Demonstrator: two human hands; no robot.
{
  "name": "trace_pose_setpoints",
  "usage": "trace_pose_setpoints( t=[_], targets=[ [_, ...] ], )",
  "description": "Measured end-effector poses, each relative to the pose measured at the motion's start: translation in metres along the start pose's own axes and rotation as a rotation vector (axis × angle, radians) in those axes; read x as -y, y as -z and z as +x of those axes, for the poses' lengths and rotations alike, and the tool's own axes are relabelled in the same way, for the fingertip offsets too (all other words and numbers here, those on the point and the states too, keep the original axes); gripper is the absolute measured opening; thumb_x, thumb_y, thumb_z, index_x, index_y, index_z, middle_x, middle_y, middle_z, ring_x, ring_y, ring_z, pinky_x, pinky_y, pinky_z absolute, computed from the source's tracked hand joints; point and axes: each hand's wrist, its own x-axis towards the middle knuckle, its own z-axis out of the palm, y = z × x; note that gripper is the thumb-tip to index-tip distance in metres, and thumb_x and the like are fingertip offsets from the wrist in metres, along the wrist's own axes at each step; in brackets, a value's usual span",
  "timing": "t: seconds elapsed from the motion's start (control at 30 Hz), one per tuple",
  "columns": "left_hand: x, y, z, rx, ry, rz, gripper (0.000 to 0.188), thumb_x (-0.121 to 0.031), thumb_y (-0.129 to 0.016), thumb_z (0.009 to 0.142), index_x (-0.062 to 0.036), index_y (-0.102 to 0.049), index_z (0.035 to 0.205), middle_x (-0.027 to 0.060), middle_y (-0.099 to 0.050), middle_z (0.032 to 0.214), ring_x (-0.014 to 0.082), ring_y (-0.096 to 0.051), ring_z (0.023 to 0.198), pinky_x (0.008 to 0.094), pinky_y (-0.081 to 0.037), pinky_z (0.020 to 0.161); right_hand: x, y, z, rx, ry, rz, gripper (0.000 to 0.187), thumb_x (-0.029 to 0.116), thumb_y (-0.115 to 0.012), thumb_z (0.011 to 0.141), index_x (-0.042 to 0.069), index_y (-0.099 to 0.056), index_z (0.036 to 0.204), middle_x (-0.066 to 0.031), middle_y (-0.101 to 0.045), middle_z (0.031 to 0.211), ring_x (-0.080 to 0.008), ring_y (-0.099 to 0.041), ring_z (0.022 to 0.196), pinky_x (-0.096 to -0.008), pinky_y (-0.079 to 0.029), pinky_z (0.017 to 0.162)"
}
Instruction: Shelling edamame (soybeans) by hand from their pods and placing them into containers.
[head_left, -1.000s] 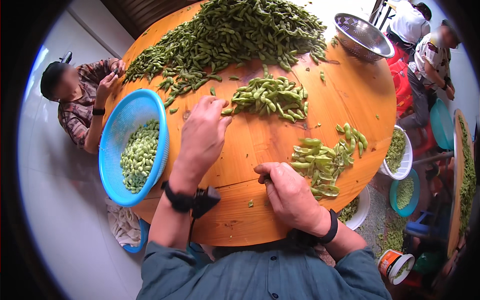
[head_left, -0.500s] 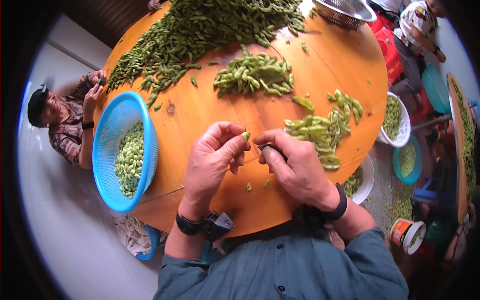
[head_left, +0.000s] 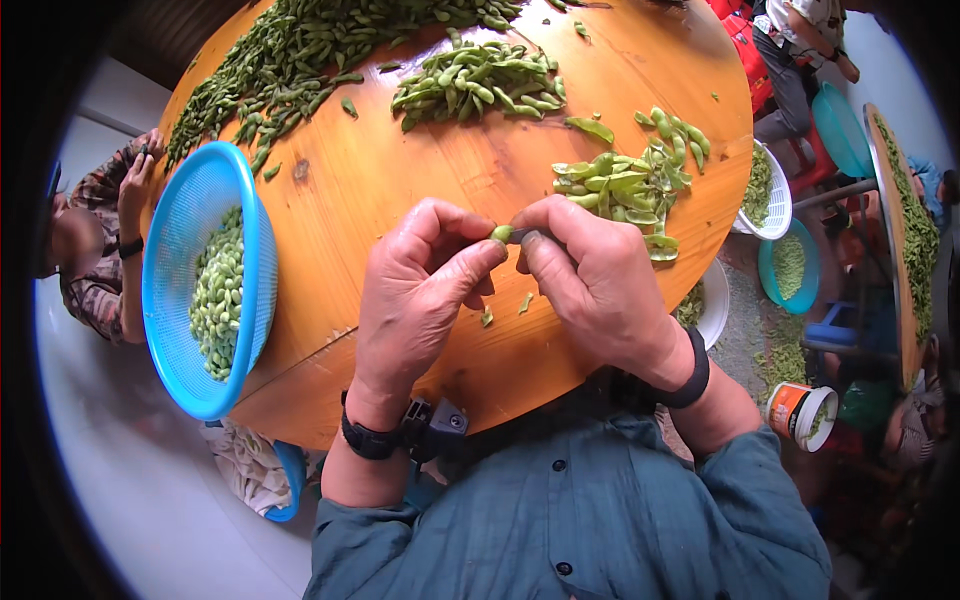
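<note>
Over the near part of the round wooden table [head_left: 330,240], my left hand [head_left: 415,295] pinches a small green soybean pod [head_left: 502,233] between thumb and forefinger. My right hand [head_left: 610,290] is closed on a small dark tool [head_left: 519,236], mostly hidden by the fingers; its tip meets the pod. Left of my hands stands a blue basket [head_left: 262,275] with shelled green beans [head_left: 218,300] in it. Opened, flattened pods [head_left: 625,185] lie beyond my right hand. A small heap of plump pods [head_left: 480,82] sits farther off.
A large pile of pods [head_left: 330,45] covers the far left of the table. At the left edge another person [head_left: 95,250] has their hands at the table. Right of the table are a white basket [head_left: 780,215], a teal basin [head_left: 812,270] and a white-and-orange bucket [head_left: 790,410].
My hands have come together, so the dark tool's tip now meets the pod. The whole view has shifted, with the table and baskets appearing farther up and left.
</note>
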Motion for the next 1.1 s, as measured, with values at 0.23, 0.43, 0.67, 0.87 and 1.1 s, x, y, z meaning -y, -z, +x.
trace_pose_setpoints(
  t=[0.23,0.43,0.67,0.87,1.1],
  targets=[
    [0.004,-0.008,-0.006,-0.045,-0.145,0.159,0.009,0.0,-0.068,0.09,0.0002,-0.059,0.092,0.0041,-0.063,0.078,0.0078,-0.058,0.065,0.0228,-0.047,0.056,-0.008,-0.007,-0.002,-0.065,0.186,-0.183,0.01,0.0,-0.057,0.086,-0.001,-0.057,0.097,-0.0206,-0.062,0.078,-0.0375,-0.065,0.072,-0.0437,-0.05,0.062],
    [0.015,-0.01,0.0,-0.086,-0.567,0.479,0.012,0.005,-0.069,0.086,0.002,-0.059,0.09,0.0088,-0.061,0.076,0.0141,-0.059,0.066,0.0282,-0.049,0.062,-0.006,-0.009,-0.001,-0.066,0.213,-0.236,0.012,-0.004,-0.057,0.087,-0.001,-0.059,0.099,-0.0201,-0.061,0.079,-0.0379,-0.064,0.074,-0.0419,-0.05,0.064],
    [0.01,-0.008,-0.002,-0.004,-0.124,0.049,0.006,-0.003,-0.063,0.094,-0.0012,-0.058,0.097,0.004,-0.063,0.075,0.0087,-0.056,0.059,0.0207,-0.046,0.053,-0.012,-0.003,0.004,0.05,0.213,-0.224,0.004,0.001,-0.056,0.087,0.0,-0.053,0.09,-0.0211,-0.059,0.074,-0.0401,-0.062,0.071,-0.0455,-0.049,0.06],
    [0.012,0.007,0.008,0.128,0.104,-0.33,0.009,-0.007,-0.063,0.096,-0.0011,-0.059,0.101,0.0082,-0.068,0.084,0.0104,-0.06,0.06,0.0219,-0.049,0.052,-0.014,-0.002,0.009,0.072,0.129,-0.034,0.007,0.003,-0.053,0.088,-0.001,-0.053,0.083,-0.0232,-0.058,0.065,-0.0427,-0.062,0.065,-0.0487,-0.048,0.057],
    [0.01,-0.003,0.004,-0.069,-0.461,0.545,0.021,0.0,-0.074,0.083,-0.0003,-0.062,0.1,0.0071,-0.065,0.085,0.0137,-0.061,0.071,0.0262,-0.05,0.062,-0.017,-0.004,0.015,0.07,0.088,-0.102,0.008,0.005,-0.054,0.086,-0.001,-0.055,0.081,-0.024,-0.058,0.065,-0.0432,-0.062,0.064,-0.0493,-0.048,0.057]
  ],
)
